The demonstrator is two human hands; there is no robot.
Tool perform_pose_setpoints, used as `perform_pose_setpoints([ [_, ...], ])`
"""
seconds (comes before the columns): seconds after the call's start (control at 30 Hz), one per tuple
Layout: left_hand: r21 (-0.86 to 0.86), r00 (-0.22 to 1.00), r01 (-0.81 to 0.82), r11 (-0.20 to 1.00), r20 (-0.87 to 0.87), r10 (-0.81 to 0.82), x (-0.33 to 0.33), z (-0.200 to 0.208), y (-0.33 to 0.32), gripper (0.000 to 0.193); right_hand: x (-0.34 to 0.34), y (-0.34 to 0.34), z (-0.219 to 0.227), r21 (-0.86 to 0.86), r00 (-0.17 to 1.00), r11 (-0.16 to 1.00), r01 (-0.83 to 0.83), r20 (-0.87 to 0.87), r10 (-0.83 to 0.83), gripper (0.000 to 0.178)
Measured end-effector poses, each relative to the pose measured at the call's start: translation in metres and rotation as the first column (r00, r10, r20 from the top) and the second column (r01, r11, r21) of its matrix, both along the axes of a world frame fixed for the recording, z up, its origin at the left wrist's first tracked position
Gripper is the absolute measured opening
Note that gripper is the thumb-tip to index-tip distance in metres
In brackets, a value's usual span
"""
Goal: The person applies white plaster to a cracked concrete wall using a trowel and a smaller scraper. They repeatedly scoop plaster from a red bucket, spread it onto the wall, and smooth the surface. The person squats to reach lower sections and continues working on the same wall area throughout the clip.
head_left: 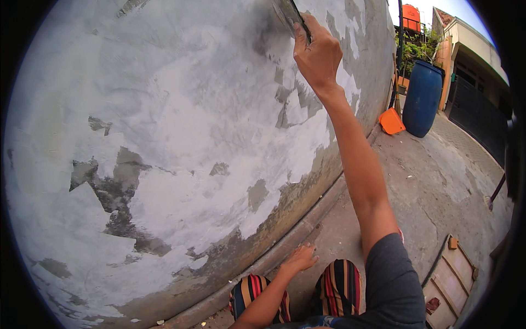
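Observation:
High on the wall, my right hand (319, 54) grips a flat trowel (286, 15) against the surface, thumb on its near side. The trowel's far end runs out of the top of the view. Smeared white plaster covers much of the grey wall (186, 109), with bare dark patches at the lower left and ragged edges on the right. Low down between the wall's foot and my knees, my left hand (300, 257) is empty, its fingers spread. My knees, in striped trousers (338, 288), are bent below it.
A low concrete ledge (296, 237) follows the wall's base. Ahead on the right stand a blue barrel (422, 98) and an orange dustpan (391, 121). A framed wooden panel (450, 279) lies at the lower right on the concrete ground. Beyond is a dark gate (475, 118).

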State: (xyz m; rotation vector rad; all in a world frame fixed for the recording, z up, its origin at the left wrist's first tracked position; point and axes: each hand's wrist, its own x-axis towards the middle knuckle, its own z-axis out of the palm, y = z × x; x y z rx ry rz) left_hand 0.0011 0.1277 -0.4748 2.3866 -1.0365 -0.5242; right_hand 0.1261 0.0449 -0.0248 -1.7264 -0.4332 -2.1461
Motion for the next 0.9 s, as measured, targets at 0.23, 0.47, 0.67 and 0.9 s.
perform_pose_setpoints([
  [0.23,-0.006,1.0,-0.01,1.0,-0.029,0.01,0.002,-0.004,0.005,0.047,-0.028,0.048,-0.06,-0.381,0.986,0.924,-0.047,0.129,0.103,0.027],
  [0.47,0.026,0.999,-0.026,0.999,-0.035,0.027,0.003,-0.006,0.005,0.048,-0.016,0.0,-0.068,0.039,0.964,0.963,-0.265,0.029,0.264,0.019],
  [0.67,0.033,0.996,0.019,0.999,-0.086,-0.016,0.002,0.009,0.0,0.048,0.02,-0.03,-0.016,0.144,0.998,0.987,-0.064,0.029,0.061,0.019],
  [0.9,0.018,0.999,-0.007,1.0,-0.04,0.007,0.007,-0.006,0.003,0.045,-0.016,0.006,-0.065,-0.183,0.961,0.946,-0.269,-0.113,0.251,0.022],
])
